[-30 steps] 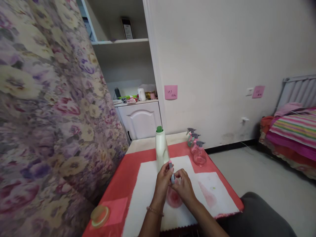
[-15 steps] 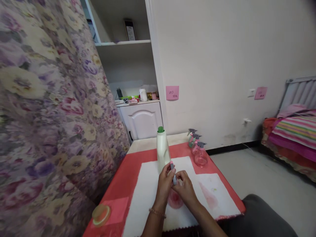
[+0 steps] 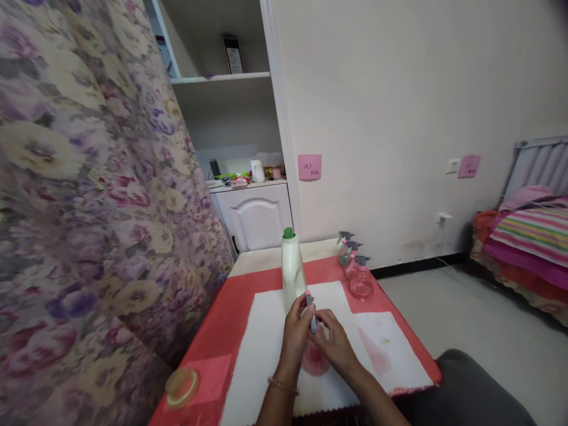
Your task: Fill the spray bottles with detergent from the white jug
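Note:
A clear pink spray bottle stands on the white cloth, its upper part covered by my hands. Its grey spray head has a pink nozzle tip pointing away from me. My left hand is closed around the left side of the spray head. From the right, my right hand has its fingers bent in at the bottle's neck, just under the head; the exact contact is hidden. Right behind my hands rises a pale green jug with a green cap.
Several spray bottles with grey heads, one a pink bottle, line the table's right edge. A round yellowish lid lies front left on the red tablecloth. White cloth covers the middle. A floral curtain hangs close at left.
The right hand's fingers have shifted slightly, curling a little closer around the bottle's neck. The left hand, the bottle and everything else stay in place.

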Demonstrator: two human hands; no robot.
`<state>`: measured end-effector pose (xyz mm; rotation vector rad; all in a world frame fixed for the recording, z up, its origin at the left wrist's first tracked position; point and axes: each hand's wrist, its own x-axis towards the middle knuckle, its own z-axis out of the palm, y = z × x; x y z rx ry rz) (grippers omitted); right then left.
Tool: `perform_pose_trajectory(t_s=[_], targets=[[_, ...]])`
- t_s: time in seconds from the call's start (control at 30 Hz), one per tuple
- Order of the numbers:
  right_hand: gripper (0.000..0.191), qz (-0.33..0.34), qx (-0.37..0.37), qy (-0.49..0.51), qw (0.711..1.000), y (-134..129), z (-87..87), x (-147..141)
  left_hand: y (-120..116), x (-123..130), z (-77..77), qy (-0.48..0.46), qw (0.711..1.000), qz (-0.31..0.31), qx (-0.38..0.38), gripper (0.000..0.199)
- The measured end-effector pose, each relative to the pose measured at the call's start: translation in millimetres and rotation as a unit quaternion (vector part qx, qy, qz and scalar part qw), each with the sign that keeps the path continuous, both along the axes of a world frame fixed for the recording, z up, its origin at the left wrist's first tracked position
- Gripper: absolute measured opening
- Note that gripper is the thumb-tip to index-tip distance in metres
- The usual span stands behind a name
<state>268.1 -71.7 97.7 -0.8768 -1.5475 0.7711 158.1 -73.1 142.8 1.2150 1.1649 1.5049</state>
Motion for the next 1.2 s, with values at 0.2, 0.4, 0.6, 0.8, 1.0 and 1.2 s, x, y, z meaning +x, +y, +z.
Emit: perform_pose_trajectory(t_s=[0.2,0.4,0.6,0.8,1.0,1.2], targets=[[0.005,-0.033,-0.017,0.006,0.999,2.0,-3.2,-3.1,-0.6,1.1,-0.7,-0.003,1.0,0.008,-0.001,0.048],[0.025,0.0,-0.011,0.001,1.0,-0.9,-1.8,-1.7,-0.6,0.3,-1.1,0.0,1.0,0.011,0.003,0.045],[0.006,-0.014,-0.01,0.008,1.0,1.2,-3.0,-3.7,-1.8,1.9,0.1,0.002,1.0,0.009,0.004,0.045],[0.022,-0.011,-0.007,0.009,1.0,0.5,-3.2,-3.4,-2.3,1.9,-0.8,-0.001,1.0,0.015,0.006,0.047],[0.01,0.001,0.006,0.01,1.0,1.4,0.0,-1.1,-1.7,2.1,-2.6,-0.005,1.0,0.01,0.003,0.047],[0.017,-0.008,-0.004,0.008,1.0,-2.4,0.0,-2.7,-1.4,0.1,-5.2,-0.003,1.0,0.012,0.003,0.048]])
